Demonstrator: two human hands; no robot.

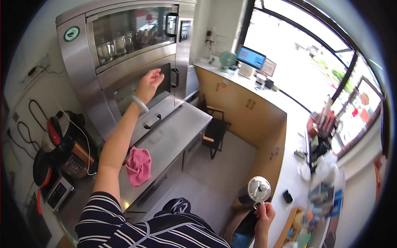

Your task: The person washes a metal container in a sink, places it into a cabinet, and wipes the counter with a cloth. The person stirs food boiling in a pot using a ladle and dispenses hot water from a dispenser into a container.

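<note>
My left hand [149, 85] is stretched toward the front of a tall stainless steel cabinet [78, 82] with glass doors. Its fingers are loosely bent and hold nothing; a pale bangle circles the wrist. At lower right, my right hand [265, 217] grips the handle of a small shiny metal pot [259, 189], whose round lid has a knob. Behind the cabinet's upper glass stand several metal pitchers [120, 44]. Black door handles [175, 77] line its right side.
A pink cloth [139, 166] lies on the steel counter [182, 120]. Cookers [68, 144] and a scale [59, 192] stand at left. A folding chair [215, 126] is beneath the counter's far end. A monitor [251, 57] and assorted goods sit on the white counter [289, 173].
</note>
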